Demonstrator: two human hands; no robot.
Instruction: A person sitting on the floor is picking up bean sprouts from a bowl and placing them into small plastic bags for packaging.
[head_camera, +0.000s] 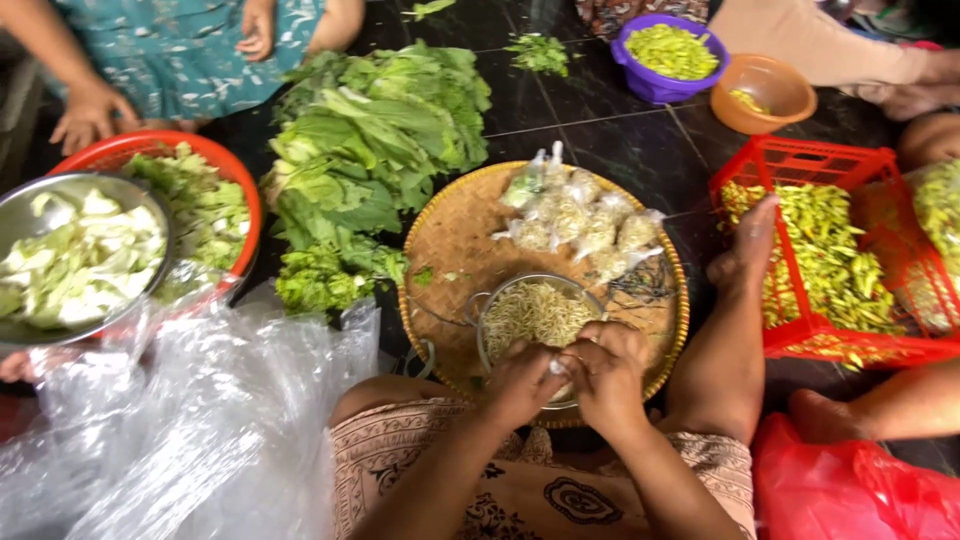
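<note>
My left hand (520, 382) and my right hand (608, 372) meet at the near rim of a metal strainer (490, 305) full of pale bean sprouts (535, 312). Both sets of fingers are closed together on a small clear plastic bag (556, 368) of sprouts, mostly hidden between them. The strainer stands on a round woven bamboo tray (450, 240). At the far side of the tray lie several tied clear bags of sprouts (580, 220).
Leafy greens (370, 150) are heaped left of the tray. A red basin (230, 165), a metal bowl of cut cabbage (80, 260) and clear plastic sheets (200, 420) lie at left. A red crate of green chillies (830, 260), purple bowl (668, 55), orange bowl (765, 90) and other people's limbs surround.
</note>
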